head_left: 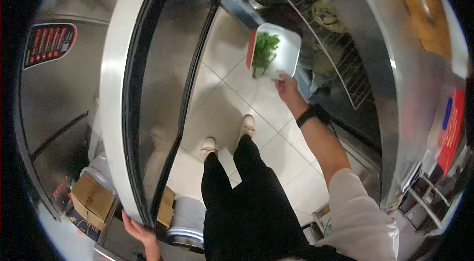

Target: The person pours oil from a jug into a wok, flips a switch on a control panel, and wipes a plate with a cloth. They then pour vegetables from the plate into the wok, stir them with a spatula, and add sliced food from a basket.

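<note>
Holding a white tray (pixel 289 48) with a red-orange outer side by its near rim, with the fingers of the right hand (pixel 286 84) drawn narrow on the edge. Carrying in it, along the left side, a leafy bunch of green herbs (pixel 265 49) with stems toward the near rim. Placed far in the scene, right of the middle, at the mouth of an open steel cabinet (pixel 390 63), over the tiled floor (pixel 256 98); cannot tell whether also propped on the sill. Wearing a dark band (pixel 305 116) on the right wrist. Showing, right of the tray, a wire shelf (pixel 358 95) with dim contents, too dark to tell apart. Touching the near end of the cabinet door (pixel 112 88) at left with the left hand (pixel 140 234), with fingers bent at its edge; cannot tell how tightly closed. Standing between door and cabinet in pale shoes (pixel 248 125). Farther out, showing a cardboard box (pixel 92 197) at near left and a red package (pixel 453 127) at right.
</note>
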### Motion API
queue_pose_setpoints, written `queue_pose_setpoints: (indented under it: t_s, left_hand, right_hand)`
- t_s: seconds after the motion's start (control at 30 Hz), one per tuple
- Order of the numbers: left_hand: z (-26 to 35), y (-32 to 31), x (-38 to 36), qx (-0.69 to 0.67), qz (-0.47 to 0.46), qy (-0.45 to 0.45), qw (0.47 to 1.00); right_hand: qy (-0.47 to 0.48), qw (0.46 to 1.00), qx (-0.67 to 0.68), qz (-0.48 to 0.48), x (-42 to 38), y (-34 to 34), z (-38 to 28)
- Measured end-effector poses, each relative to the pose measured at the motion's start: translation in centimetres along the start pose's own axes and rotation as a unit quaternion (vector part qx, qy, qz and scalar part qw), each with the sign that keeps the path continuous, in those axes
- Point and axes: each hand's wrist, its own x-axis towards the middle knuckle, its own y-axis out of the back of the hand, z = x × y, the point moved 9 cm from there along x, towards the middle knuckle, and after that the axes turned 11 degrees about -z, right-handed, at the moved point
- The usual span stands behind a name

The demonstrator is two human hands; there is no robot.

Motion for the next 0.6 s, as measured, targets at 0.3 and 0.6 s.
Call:
queue_pose_setpoints:
  t_s: [0.3,0.6]
  left_hand:
    - [3.8,-2.3,-1.4,-0.108,0.005,0.043,0.993]
    - [-1.3,-2.7,-5.8,-0.009,0.055,-0.034,0.998]
  right_hand:
    - [0.035,0.980,0.185,-0.069,15.2,-2.1,-1.0]
    - [-0.006,0.973,0.227,-0.027,11.5,-1.5,4.7]
